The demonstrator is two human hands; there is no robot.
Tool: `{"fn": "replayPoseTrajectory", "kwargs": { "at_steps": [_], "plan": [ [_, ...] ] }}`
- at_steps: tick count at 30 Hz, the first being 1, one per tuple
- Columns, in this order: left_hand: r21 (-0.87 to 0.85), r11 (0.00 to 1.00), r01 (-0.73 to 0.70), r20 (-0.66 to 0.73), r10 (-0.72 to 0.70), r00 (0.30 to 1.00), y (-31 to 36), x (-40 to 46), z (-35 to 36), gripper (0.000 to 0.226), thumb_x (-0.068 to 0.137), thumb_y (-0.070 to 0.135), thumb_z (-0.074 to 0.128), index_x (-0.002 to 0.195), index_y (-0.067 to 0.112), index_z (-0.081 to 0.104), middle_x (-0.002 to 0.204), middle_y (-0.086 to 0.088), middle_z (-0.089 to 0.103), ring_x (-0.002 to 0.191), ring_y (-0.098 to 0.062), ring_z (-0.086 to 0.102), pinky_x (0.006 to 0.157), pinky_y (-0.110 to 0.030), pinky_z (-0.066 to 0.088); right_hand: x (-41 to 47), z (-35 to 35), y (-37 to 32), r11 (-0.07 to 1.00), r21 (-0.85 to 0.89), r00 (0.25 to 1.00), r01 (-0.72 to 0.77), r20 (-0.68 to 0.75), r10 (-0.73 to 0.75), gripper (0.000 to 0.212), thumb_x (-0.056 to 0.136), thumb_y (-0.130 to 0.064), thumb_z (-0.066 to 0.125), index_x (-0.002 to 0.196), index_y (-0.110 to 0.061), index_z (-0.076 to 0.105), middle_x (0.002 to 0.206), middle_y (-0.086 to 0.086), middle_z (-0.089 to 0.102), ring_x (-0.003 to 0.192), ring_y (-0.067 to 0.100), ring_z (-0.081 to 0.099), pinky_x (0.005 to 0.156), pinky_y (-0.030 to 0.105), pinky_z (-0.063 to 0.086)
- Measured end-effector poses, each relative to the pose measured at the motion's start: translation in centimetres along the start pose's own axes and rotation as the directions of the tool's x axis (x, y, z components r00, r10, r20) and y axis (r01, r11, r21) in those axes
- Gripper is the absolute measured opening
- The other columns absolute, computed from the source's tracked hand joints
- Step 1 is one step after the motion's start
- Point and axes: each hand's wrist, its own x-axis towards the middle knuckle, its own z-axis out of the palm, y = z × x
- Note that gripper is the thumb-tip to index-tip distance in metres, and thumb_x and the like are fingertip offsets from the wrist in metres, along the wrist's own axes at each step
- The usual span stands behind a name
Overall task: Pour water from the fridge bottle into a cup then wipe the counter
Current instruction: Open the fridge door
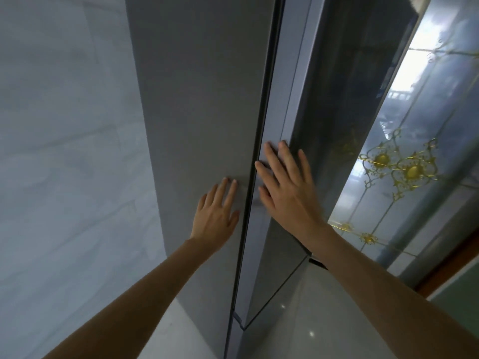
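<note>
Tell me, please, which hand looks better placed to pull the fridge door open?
Probably the right hand: its fingers lie flat at the edge of the right door, beside the gap. The left hand rests flat on the left door, away from any edge.

Left hand [216,212], right hand [286,189] flat, fingers [274,161] straight.

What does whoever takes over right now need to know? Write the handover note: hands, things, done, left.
Left hand: open, fingers flat on the left fridge door, holding nothing.
Right hand: open, fingers spread flat on the right fridge door beside the centre seam, holding nothing.
Things: the two doors meet at the seam with no interior visible. Bottle, cup, counter and cloth are not in view.
Done: nothing that shows here.
Left: open the fridge, take the bottle, pour into a cup, wipe the counter.
</note>
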Motion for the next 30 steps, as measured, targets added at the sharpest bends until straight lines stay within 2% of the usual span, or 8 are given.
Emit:
{"fn": "replayPoseTrajectory", "kwargs": {
  "at_steps": [4,7,10,15,19,23,27,30],
  "plan": [
    [-0.083,0.996,0.015,-0.058,-0.019,0.998,0.6,0.1,1.9,0.074,0.096,0.044,0.044,0.151,0.014,0.004,0.157,-0.019,0.016,0.138,-0.034,0.035,0.11,-0.038,0.022,0.1,1.1,0.2,0.999,0.033,0.996,-0.003,-0.085,0.006,0.041,0.098,-0.035,0.047,0.134,-0.016,0.054,0.154,0.009,0.023,0.145,0.027,0.009,0.115,0.053,0.021],
    [-0.149,0.989,0.008,-0.08,-0.02,0.997,0.9,0.2,2.7,0.075,0.097,0.051,0.032,0.15,0.016,-0.008,0.158,-0.019,0.004,0.14,-0.035,0.029,0.107,-0.034,0.02,0.1,1.4,0.5,0.997,0.073,0.99,0.009,-0.139,0.002,0.034,0.097,-0.032,0.049,0.125,-0.015,0.059,0.152,0.007,0.027,0.145,0.027,0.015,0.115,0.052,0.023],
    [-0.179,0.984,0.016,-0.107,-0.036,0.994,1.4,0.3,3.2,0.076,0.096,0.054,0.028,0.149,0.013,-0.008,0.158,-0.02,0.001,0.142,-0.036,0.023,0.108,-0.038,0.017,-0.1,1.5,0.8,0.996,0.081,0.987,0.034,-0.158,-0.021,0.028,0.095,-0.029,0.05,0.117,-0.014,0.059,0.151,0.006,0.029,0.144,0.026,0.017,0.114,0.053,0.025],
    [-0.174,0.985,0.016,-0.101,-0.034,0.994,1.6,0.3,3.5,0.077,0.098,0.05,0.033,0.148,0.012,-0.012,0.158,-0.019,-0.004,0.145,-0.035,0.014,0.112,-0.036,0.011,-0.5,1.4,1.0,0.997,0.073,0.984,0.04,-0.179,-0.027,0.023,0.093,-0.028,0.053,0.108,-0.013,0.061,0.149,0.007,0.039,0.143,0.026,0.021,0.113,0.055,0.026],
    [-0.162,0.987,0.009,-0.09,-0.024,0.996,1.5,0.3,3.1,0.077,0.098,0.048,0.035,0.148,0.01,-0.01,0.158,-0.021,-0.001,0.145,-0.035,0.016,0.112,-0.034,0.014,-0.8,1.2,0.8,0.998,0.063,0.984,0.023,-0.18,-0.011,0.019,0.092,-0.028,0.054,0.102,-0.013,0.062,0.15,0.006,0.034,0.143,0.026,0.022,0.113,0.057,0.024],
    [-0.189,0.982,0.009,-0.04,-0.017,0.999,1.4,0.2,2.3,0.077,0.099,0.046,0.036,0.146,0.015,-0.017,0.158,-0.017,-0.01,0.147,-0.031,0.007,0.112,-0.031,0.011,-0.9,1.0,0.7,0.999,0.045,0.985,0.005,-0.171,0.003,0.019,0.092,-0.028,0.054,0.1,-0.013,0.062,0.151,0.006,0.035,0.143,0.026,0.021,0.111,0.061,0.024],
    [-0.222,0.975,-0.005,-0.027,-0.001,1.0,1.2,0.2,2.0,0.079,0.099,0.044,0.038,0.146,0.015,-0.019,0.158,-0.015,-0.014,0.147,-0.031,0.008,0.114,-0.039,0.023,-1.9,0.3,1.2,0.998,0.059,0.981,0.002,-0.196,0.01,0.015,0.089,-0.024,0.056,0.098,-0.012,0.059,0.148,0.008,0.04,0.142,0.028,0.025,0.11,0.061,0.026],
    [-0.25,0.968,-0.005,-0.026,-0.002,1.0,1.2,0.3,2.2,0.078,0.1,0.045,0.035,0.143,0.016,-0.023,0.158,-0.014,-0.017,0.147,-0.032,0.007,0.115,-0.04,0.025,-4.9,-0.5,3.2,0.998,0.066,0.977,-0.007,-0.214,0.021,0.018,0.087,-0.019,0.057,0.103,-0.011,0.054,0.149,0.009,0.04,0.14,0.031,0.026,0.108,0.06,0.031]
  ]
}}
